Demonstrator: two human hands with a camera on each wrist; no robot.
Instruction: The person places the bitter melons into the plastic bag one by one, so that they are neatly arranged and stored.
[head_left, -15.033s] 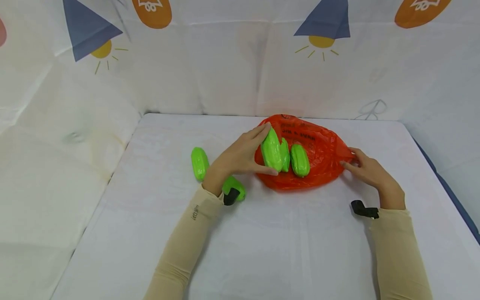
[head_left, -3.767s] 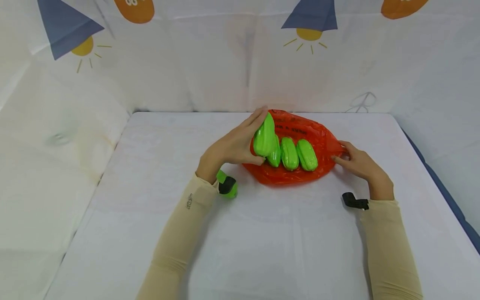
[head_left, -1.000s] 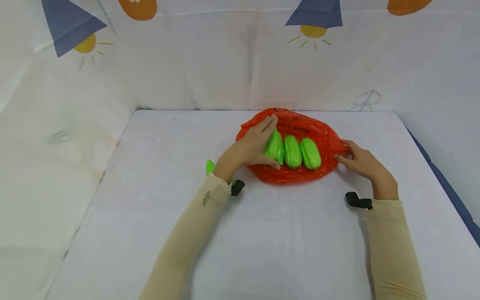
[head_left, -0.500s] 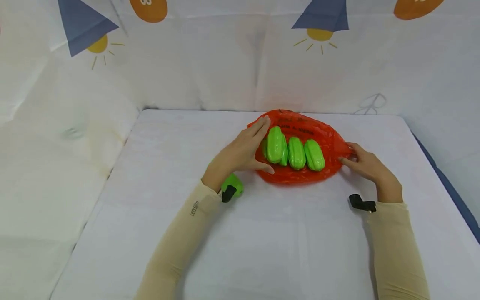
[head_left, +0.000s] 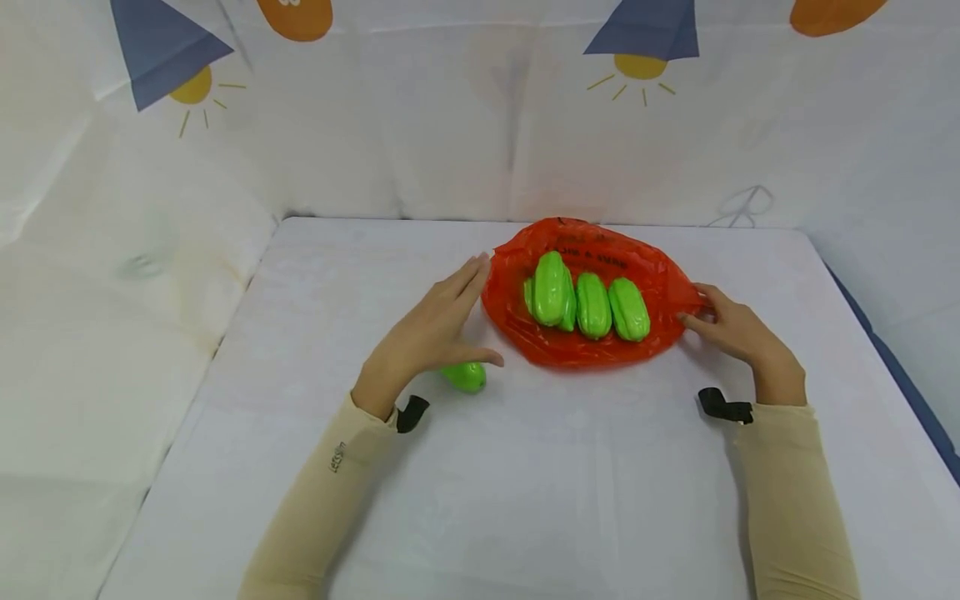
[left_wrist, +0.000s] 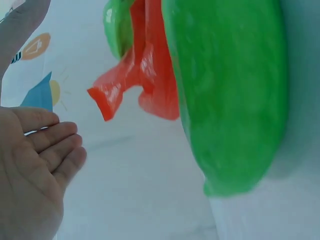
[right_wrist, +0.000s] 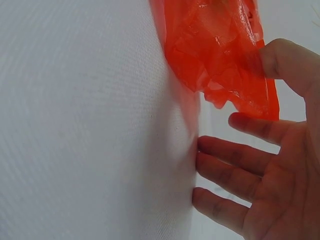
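Observation:
Several glossy green, lengthwise-ridged fruits, like starfruit, lie together on the red plastic bag. One more green fruit is on the table left of the bag, partly covered by my left hand in the head view. That hand is spread, thumb apart from its fingers, holding nothing. In the left wrist view the loose fruit looms large beside the palm. My right hand pinches the bag's right end between thumb and index finger; the right wrist view shows the crumpled red plastic there, other fingers loose.
The white-covered table meets a white cloth wall behind, printed with lamp shapes. A black wrist camera sits on the left wrist, another camera on the right. The bag lies near the table's back edge.
Over the earlier frames, more green fruits were put onto the bag, and one left the table's left side. Since half a second ago my left hand has drawn back left, off the bag.

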